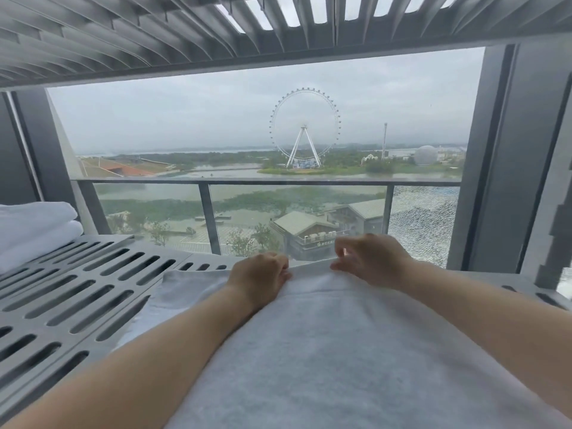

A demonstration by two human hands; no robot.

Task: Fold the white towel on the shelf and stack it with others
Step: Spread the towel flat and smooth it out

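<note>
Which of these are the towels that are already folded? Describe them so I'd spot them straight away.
Start at the big window with the Ferris wheel; below it runs a grey slotted shelf. At the shelf's far left lie the folded towels, plump white bundles piled one on another. Unlike the white towel spread flat in the middle, they are thick and rounded.

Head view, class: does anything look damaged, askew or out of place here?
The right-hand balcony glass panel shows a dense crackled pattern, as if shattered, unlike the clear panels beside it. The white towel lies flat on the shelf.
</note>
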